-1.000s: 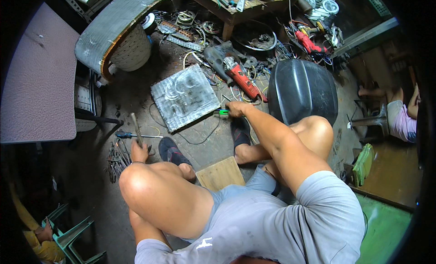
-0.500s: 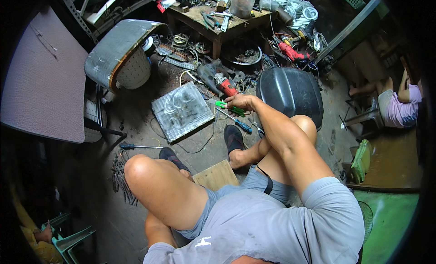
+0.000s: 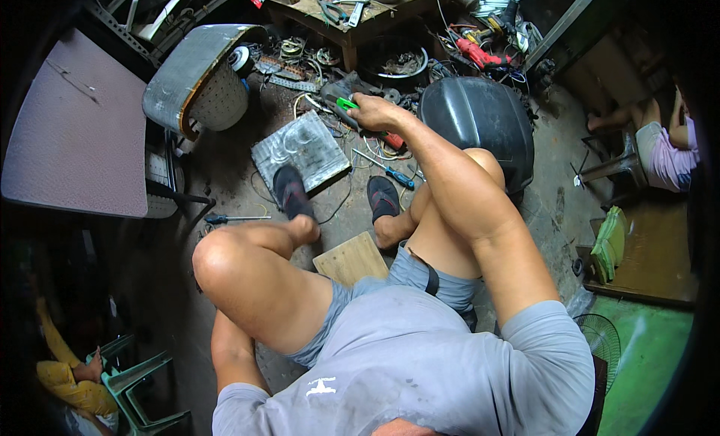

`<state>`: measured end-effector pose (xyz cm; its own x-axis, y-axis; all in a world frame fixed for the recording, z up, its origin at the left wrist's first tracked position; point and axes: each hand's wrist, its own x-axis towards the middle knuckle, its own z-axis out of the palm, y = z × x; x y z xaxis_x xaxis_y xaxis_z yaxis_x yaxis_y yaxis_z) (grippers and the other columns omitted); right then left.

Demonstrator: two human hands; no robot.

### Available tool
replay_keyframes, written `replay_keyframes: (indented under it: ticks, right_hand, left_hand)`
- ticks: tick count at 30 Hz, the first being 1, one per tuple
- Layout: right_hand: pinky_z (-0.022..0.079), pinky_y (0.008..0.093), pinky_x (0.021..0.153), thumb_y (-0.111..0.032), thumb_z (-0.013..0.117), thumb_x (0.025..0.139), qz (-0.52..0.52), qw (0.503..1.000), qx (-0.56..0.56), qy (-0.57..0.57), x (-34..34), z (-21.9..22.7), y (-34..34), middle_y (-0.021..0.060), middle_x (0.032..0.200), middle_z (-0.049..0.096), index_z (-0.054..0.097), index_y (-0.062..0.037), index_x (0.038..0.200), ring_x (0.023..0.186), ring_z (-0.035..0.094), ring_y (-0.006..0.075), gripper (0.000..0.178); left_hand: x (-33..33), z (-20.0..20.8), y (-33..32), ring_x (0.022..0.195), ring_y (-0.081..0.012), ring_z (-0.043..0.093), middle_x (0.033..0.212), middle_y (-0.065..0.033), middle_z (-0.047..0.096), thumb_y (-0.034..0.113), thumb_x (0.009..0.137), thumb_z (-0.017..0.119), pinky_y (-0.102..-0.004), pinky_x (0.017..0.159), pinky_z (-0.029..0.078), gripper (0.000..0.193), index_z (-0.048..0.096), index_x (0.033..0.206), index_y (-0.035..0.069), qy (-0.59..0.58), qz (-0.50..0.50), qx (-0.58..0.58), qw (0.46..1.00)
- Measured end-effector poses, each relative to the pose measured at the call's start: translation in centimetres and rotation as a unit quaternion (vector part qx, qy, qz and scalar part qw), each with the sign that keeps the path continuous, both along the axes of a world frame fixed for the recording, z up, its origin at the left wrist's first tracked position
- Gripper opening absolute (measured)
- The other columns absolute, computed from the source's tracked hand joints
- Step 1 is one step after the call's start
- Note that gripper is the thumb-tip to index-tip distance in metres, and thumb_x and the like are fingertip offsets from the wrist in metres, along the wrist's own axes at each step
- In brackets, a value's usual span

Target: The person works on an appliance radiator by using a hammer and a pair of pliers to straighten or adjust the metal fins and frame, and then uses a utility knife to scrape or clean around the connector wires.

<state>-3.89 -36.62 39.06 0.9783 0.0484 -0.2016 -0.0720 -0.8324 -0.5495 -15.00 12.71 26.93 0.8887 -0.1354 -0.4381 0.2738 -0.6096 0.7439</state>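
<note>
My right hand [image 3: 377, 111] reaches far forward, fingers closed around a bright green utility knife [image 3: 346, 103]. Its front end pokes out to the left of my fingers; the rest is covered by the hand. Beneath my right wrist lies a red and grey power tool [image 3: 393, 141], partly hidden by the hand. A scuffed square metal slab [image 3: 301, 147] rests on the floor, with my left shoe over its near edge. A blue-handled screwdriver [image 3: 399, 178] lies to the right of the slab. My left forearm drops behind my left thigh, which hides that hand.
A low wooden table [image 3: 300, 10] with pliers stands ahead, scrap and wires around its legs. To the right sits a black plastic case [image 3: 474, 128]; a grey curved-back seat [image 3: 187, 79] is at left. Another screwdriver [image 3: 236, 218] and a wooden board [image 3: 351, 260] lie nearer. Other people sit at both sides.
My right hand has moved forward and slightly left with the green utility knife, from beside the screwdriver to over the power tool. My left foot has shifted forward onto the slab's edge.
</note>
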Motion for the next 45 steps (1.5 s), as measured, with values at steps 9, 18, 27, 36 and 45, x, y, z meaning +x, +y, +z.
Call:
replay_keyframes:
  ticks: [9,18,27,36,45]
  right_hand:
    - [0.055,0.0455,0.085,-0.018,0.054,0.091,-0.159,0.965,0.128,0.167,3.5,-6.2,2.6,0.0248,0.105,0.073,0.07,0.0072,0.106,0.097,0.072,0.035,0.034]
    - [0.049,0.0478,0.098,-0.041,0.083,0.078,-0.255,0.949,0.062,0.174,-1.0,-28.8,2.5,0.028,0.121,0.064,0.049,0.001,0.133,0.114,0.062,0.0429,0.077]
    - [0.05,0.0519,0.09,-0.031,0.084,0.079,-0.236,0.954,0.043,0.181,-6.0,-33.7,5.6,0.022,0.128,0.052,0.045,-0.0032,0.127,0.113,0.057,0.0457,0.068]
    - [0.051,0.0532,0.087,-0.019,0.068,0.091,-0.213,0.962,0.043,0.167,-5.0,-33.8,2.8,0.0215,0.114,0.06,0.056,-0.0044,0.111,0.106,0.061,0.0454,0.028]
    - [0.051,0.0526,0.091,-0.016,0.067,0.089,-0.192,0.968,-0.001,0.161,-4.2,-32.9,0.9,0.0226,0.113,0.063,0.058,-0.0036,0.111,0.109,0.061,0.045,0.028]
  left_hand:
    - [-6.0,-8.5,0.3,0.086,-0.0409,0.068,0.094,-0.0235,0.07,0.021,0.091,0.068,-0.0483,0.078,0.053,0.025,0.068,0.101,-0.001,0.047,0.027,0.085,0.995]
    - [8.8,-12.3,-6.5,0.084,-0.0398,0.069,0.092,-0.0227,0.071,0.021,0.092,0.067,-0.0481,0.077,0.054,0.023,0.069,0.1,-0.001,-0.049,-0.06,0.1,0.992]
    - [29.2,-15.0,-22.1,0.14,-0.0365,0.039,0.155,-0.0111,0.042,0.024,0.087,0.072,-0.0499,0.112,0.036,0.066,0.047,0.147,0.013,-0.262,-0.303,0.215,0.891]
    - [33.4,-18.3,-25.4,0.149,-0.0397,0.028,0.162,-0.0101,0.033,0.03,0.086,0.074,-0.0535,0.115,0.031,0.077,0.04,0.153,0.013,-0.189,-0.314,0.271,0.89]
    - [33.7,-19.3,-25.7,0.147,-0.0437,0.03,0.162,-0.0139,0.033,0.032,0.086,0.074,-0.0501,0.119,0.031,0.08,0.038,0.154,0.01,-0.209,-0.339,0.264,0.878]
